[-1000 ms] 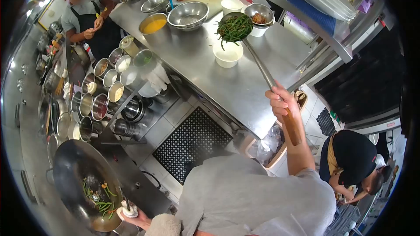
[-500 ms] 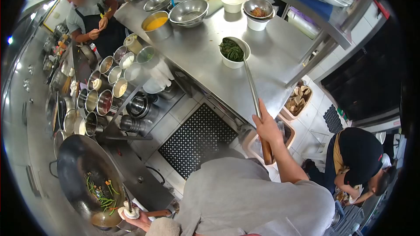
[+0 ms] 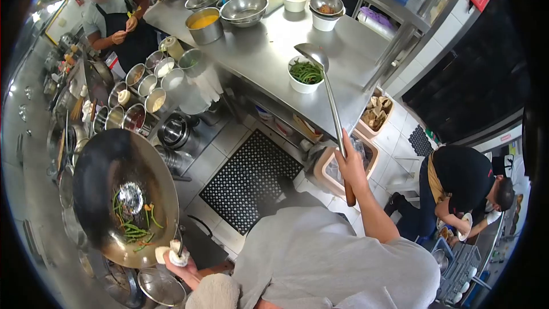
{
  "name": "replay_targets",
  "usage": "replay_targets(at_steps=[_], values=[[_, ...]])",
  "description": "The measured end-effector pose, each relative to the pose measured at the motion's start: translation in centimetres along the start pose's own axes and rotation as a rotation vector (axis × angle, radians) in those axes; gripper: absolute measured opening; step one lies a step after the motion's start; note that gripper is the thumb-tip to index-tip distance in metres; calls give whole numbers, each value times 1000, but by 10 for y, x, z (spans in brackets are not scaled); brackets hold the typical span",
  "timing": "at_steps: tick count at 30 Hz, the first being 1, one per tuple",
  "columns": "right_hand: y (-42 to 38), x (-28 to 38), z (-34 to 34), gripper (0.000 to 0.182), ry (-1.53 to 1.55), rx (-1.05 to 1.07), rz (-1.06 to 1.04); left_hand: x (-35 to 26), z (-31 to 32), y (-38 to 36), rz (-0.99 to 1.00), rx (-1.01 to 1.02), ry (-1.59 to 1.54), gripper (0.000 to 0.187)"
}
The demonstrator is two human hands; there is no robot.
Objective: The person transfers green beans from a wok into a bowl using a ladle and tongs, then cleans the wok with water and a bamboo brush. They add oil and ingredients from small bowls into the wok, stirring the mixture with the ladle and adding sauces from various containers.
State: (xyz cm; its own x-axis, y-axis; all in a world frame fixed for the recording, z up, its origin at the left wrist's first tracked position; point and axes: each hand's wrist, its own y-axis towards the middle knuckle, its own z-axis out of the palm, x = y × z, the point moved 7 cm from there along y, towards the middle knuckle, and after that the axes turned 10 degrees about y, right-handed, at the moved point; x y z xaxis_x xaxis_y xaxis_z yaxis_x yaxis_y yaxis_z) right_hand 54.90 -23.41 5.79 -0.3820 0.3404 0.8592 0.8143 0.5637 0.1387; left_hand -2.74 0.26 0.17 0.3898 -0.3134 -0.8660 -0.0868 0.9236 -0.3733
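My right hand (image 3: 353,166) grips the long handle of a ladle (image 3: 331,98). The ladle's bowl is raised just above and behind a white bowl (image 3: 303,87) on the steel counter. Green beans (image 3: 306,72) fill that white bowl. At lower left, my left hand (image 3: 182,268) is closed round a wok's handle with a folded white cloth (image 3: 176,253) between. The dark wok (image 3: 97,171) is tilted so that its inside shows. Some green beans (image 3: 136,230) with orange-red bits lie in it.
The steel counter (image 3: 260,51) carries metal bowls and a pot of yellow liquid (image 3: 205,27). Several ingredient tins (image 3: 147,84) stand left of the aisle. A black mat (image 3: 251,183) and bins (image 3: 346,166) are on the floor. One co-worker stands upper left, another bends at right.
The ladle's bowl has lifted off the white bowl, leaving more beans in view. My left hand has raised the wok, which now sits higher and further right in view.
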Motion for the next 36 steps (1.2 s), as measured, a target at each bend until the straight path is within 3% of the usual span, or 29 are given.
replay_targets(at_steps=[1,4,7,13,14,18,22,26,29,31,34,36], values=[[-1,-4,1,66,29,33,150,3,2,1,2,-64,-35,17],[-12,14,5,66,165,55,350,8,8,6,-35,38,-53,17],[-12,-6,17,68,267,6,176,22,15,3,-60,74,-19,16],[-13,12,14,70,884,-20,429,46,31,-2,-41,144,114,13],[-10,21,11,70,1003,41,401,51,34,-2,109,201,181,13],[-15,54,4,67,1455,306,442,83,91,-12,-48,210,167,13],[6,80,22,73,1355,599,425,123,173,-15,-151,326,121,12],[45,86,59,70,791,715,310,130,268,-40,-144,472,69,18],[65,80,78,65,532,744,189,153,306,-50,-174,514,41,18],[80,81,99,64,430,752,77,154,339,-28,-174,517,68,14],[87,62,89,62,268,680,-435,154,375,-15,-115,599,95,9],[97,31,54,60,89,663,-505,154,395,-6,-137,616,109,9]])
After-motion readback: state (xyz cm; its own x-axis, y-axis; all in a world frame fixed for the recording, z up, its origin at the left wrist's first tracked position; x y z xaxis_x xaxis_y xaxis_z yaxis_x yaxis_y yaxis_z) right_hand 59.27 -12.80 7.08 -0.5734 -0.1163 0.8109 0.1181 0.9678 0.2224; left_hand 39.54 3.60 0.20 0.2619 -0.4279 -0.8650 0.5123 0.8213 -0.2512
